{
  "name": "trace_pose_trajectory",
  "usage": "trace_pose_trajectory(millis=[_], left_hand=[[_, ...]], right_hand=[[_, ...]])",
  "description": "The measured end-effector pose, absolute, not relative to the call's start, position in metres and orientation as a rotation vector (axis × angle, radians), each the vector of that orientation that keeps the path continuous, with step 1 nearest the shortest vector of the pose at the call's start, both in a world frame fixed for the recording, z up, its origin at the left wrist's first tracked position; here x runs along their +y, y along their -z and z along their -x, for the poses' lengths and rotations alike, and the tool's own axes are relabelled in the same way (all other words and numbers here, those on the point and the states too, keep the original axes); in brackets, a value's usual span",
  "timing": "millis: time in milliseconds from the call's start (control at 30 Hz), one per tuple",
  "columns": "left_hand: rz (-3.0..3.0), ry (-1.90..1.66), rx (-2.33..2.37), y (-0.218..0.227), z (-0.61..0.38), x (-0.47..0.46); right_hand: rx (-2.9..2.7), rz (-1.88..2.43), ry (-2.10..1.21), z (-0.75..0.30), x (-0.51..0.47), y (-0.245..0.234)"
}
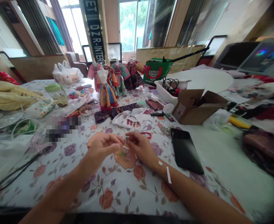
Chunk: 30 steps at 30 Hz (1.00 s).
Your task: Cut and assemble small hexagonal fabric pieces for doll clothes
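My left hand (105,145) and my right hand (140,146) meet above the table, fingertips close together. Between them is a thin white strip (125,147), pinched by the thumb and fingers of both hands. Beneath lies a peach-orange fabric piece (126,161) with green and pink embroidery and a curved edge. Another peach fabric piece (93,137) shows beyond my left hand, partly covered by it. Two more white strips (168,175) cling to my right forearm. Just past my right hand is a red loop handle (146,135); the rest of that tool is hidden.
A dark tablet (187,151) lies to the right, with an open cardboard box (197,107) behind it. Crumpled white packaging (133,119) and dark patterned cloth (104,116) lie ahead. Several dressed mannequins (105,88) stand farther back. Black cables (20,171) run along the left.
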<state>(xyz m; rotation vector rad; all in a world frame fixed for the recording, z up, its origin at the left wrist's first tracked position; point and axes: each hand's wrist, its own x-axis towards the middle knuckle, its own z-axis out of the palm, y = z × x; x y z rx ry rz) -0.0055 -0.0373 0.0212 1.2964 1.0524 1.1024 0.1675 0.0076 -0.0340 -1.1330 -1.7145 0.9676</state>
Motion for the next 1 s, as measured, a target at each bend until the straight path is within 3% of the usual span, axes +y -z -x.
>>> trace_pose_trajectory(millis=[167,367,1000], left_hand=[[-0.931,-1.147,0.955,-0.015,0.026,-0.011],[-0.897,-1.119,0.91,-0.017,0.027,-0.002],[-1.219,-0.938,1.162,-0.014,0.021,0.012]], right_hand=[[-1.548,1.007,-1.155,-0.175,0.013,0.038],[-1.438,0.942,-1.295,-0.179,0.014,0.035],[-1.422,1.006,-1.219,-0.185,0.015,0.022]])
